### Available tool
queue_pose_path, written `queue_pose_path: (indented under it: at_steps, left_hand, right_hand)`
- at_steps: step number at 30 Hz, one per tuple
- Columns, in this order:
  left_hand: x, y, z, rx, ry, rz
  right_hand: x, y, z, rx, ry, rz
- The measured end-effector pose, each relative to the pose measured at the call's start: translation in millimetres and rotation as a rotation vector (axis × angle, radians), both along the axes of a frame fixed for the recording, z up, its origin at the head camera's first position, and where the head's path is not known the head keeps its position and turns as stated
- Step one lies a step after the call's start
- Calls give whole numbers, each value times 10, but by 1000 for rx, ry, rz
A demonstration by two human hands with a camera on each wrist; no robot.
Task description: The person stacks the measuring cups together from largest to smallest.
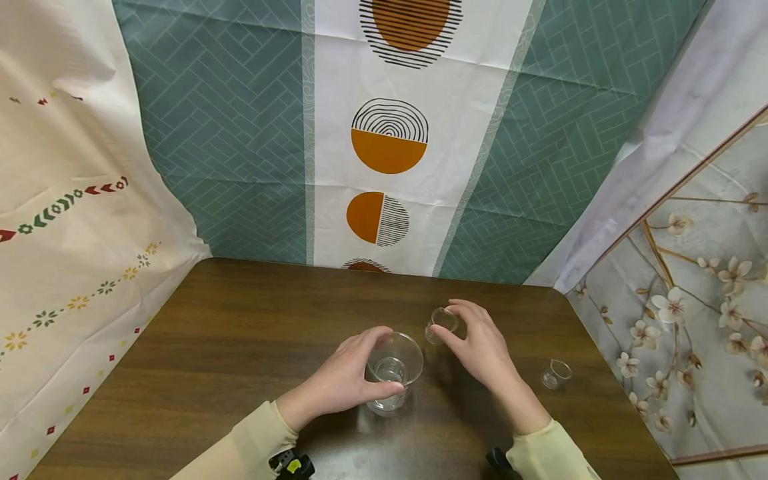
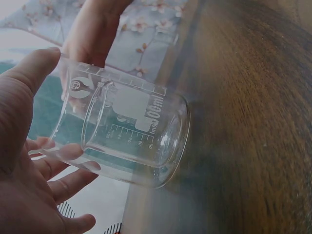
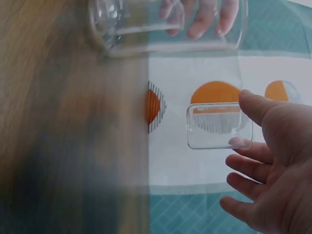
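A large glass beaker (image 1: 413, 365) stands on the table with a smaller graduated beaker (image 2: 129, 134) nested inside it. My left hand (image 1: 339, 377) grips the large one near its rim, thumb on one side and fingers round the other. To the right, my right hand (image 1: 485, 350) pinches a small clear glass beaker (image 3: 214, 126) by its rim between thumb and a finger. In the right wrist view this small beaker is upright and raised above the tabletop, its other fingers spread below the hold. Another small glass beaker (image 1: 555, 375) rests on the table right of my right forearm.
The brown wooden table (image 1: 240, 320) ends at a patterned teal and white curtain (image 1: 384, 220) behind. Cream cloth (image 1: 66, 220) hangs at the left, and a floral cloth (image 1: 702, 333) runs along the right edge.
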State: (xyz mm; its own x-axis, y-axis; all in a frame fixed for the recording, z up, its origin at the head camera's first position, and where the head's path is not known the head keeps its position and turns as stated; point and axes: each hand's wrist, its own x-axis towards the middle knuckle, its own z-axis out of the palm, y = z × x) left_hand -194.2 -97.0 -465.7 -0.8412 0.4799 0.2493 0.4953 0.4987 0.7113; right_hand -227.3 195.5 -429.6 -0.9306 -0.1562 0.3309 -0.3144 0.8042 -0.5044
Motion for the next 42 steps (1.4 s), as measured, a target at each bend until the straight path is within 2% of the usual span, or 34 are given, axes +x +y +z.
queue_pose_path:
  at_steps: [20,26,42]
  left_hand:
    - [-7,6,-6,-5,-8,-8]
    - [-9,5,-3,-1,-14,-6]
    - [-6,4,1,-2,-18,-6]
  right_hand:
    - [319,-211,292,18,109,122]
    - [342,-218,305,18,142,114]
    - [371,-198,344,-9,139,101]
